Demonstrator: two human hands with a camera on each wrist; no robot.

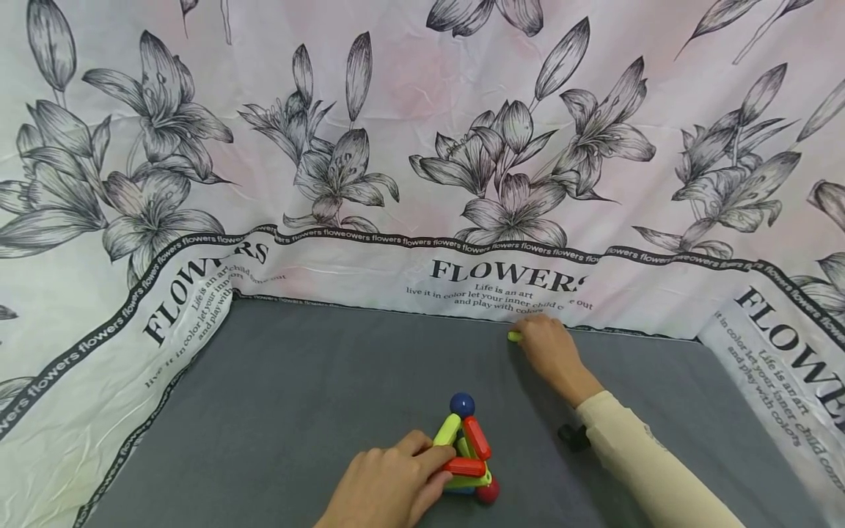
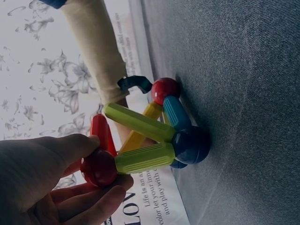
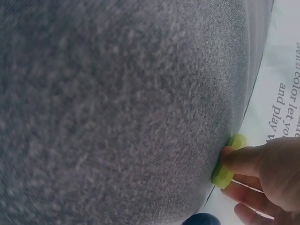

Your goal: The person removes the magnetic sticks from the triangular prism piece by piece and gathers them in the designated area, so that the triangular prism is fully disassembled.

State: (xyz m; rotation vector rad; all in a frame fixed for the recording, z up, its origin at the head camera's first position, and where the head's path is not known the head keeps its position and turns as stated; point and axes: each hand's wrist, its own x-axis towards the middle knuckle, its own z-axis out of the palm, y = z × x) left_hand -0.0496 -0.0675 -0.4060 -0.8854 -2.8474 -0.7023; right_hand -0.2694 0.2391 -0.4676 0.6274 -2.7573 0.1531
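Note:
At the near middle of the table, my left hand (image 1: 396, 477) grips a small frame built of coloured rods and balls. In the left wrist view its thumb and fingers pinch a red ball (image 2: 99, 168) at the frame's top. Green rods (image 2: 145, 158) run from there to a dark blue ball (image 2: 191, 144) against the grey cloth, and a turquoise rod (image 2: 177, 113) joins that to another red ball (image 2: 165, 90). Far off at the table's back edge, my right hand (image 1: 548, 352) pinches a loose yellow-green rod (image 3: 236, 141) between thumb and fingers, close over the cloth.
A grey cloth (image 1: 297, 381) covers the table. Behind it hangs a white curtain (image 1: 409, 183) printed with flowers and lettering, which also runs down both sides. A black device (image 1: 573, 438) sits at my right wrist. Part of a blue ball (image 3: 201, 219) shows low in the right wrist view.

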